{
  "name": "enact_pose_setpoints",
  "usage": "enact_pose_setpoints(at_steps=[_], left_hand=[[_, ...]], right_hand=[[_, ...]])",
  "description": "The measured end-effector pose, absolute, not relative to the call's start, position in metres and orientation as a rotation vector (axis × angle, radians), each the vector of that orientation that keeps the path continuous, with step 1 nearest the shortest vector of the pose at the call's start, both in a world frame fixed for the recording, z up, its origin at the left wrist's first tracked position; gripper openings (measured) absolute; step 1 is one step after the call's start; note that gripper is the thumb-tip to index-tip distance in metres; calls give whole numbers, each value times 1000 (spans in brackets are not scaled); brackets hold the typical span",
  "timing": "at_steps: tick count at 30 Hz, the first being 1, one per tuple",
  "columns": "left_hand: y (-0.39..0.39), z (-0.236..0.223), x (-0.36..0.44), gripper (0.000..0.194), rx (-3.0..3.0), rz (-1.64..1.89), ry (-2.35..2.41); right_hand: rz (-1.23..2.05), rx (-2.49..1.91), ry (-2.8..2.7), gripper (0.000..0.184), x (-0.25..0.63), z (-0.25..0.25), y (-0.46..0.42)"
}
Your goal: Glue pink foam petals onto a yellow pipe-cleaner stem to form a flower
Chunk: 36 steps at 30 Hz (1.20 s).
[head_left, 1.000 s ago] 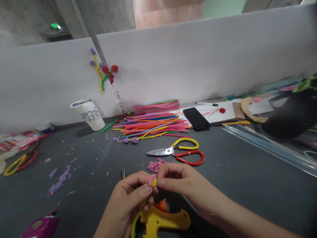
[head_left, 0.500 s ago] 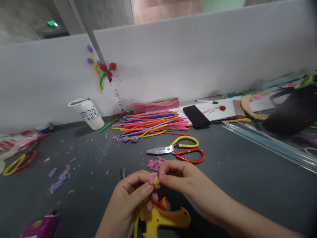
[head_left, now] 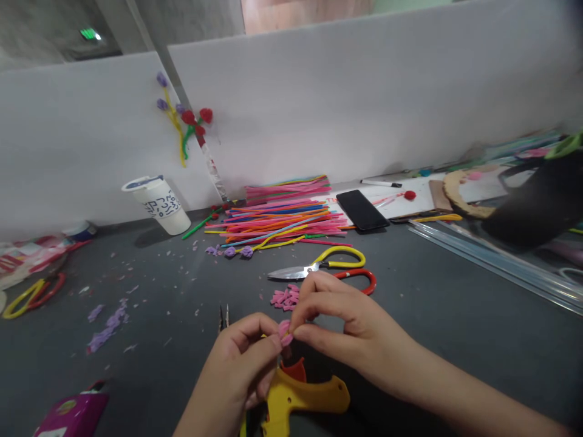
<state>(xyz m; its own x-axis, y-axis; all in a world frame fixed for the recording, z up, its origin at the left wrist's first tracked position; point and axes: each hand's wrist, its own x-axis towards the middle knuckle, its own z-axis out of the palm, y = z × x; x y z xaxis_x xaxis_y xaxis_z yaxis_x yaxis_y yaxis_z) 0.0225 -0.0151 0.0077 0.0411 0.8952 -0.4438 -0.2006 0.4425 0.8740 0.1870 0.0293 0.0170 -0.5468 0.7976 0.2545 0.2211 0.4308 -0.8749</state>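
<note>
Between my two hands is a small pink flower head (head_left: 285, 332) with a bit of yellow at its middle. My left hand (head_left: 243, 358) pinches it from the left, thumb and fingers closed. From the right, my right hand (head_left: 339, 321) presses thumb and fingertips together at the flower's edge; any piece between them is too small to make out. Just below lies a yellow glue gun (head_left: 310, 397) with an orange part, partly behind my left hand. Pink cut pieces (head_left: 285, 298) form a little pile beyond my fingers, beside large scissors (head_left: 296, 272) with yellow and red handles.
Coloured pipe cleaners (head_left: 282, 221) lie at the back, near a white cup (head_left: 159, 206) and a black phone (head_left: 362, 210). Purple scraps (head_left: 109, 328), tweezers (head_left: 223, 318) and a purple box (head_left: 73, 413) are on the left. Clear sticks (head_left: 501, 267) and a dark pot (head_left: 537, 200) stand right.
My right hand has shifted slightly up and left, its fingers now over the flower head and part of the scissors. The flower has turned, so less yellow shows.
</note>
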Motion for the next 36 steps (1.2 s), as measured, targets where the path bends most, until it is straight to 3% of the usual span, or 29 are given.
enact_pose_setpoints(at_steps=[10, 24, 36], left_hand=[[-16, -3, 18, 17, 882, 1034, 1283], [-17, -7, 16, 22, 1073, 1110, 1266], [-16, -8, 10, 15, 1376, 1077, 1192]], right_hand=[[980, -900, -2002, 18, 185, 17, 29], [559, -809, -2014, 8, 185, 8, 22], [417, -800, -2041, 8, 180, 2, 17]])
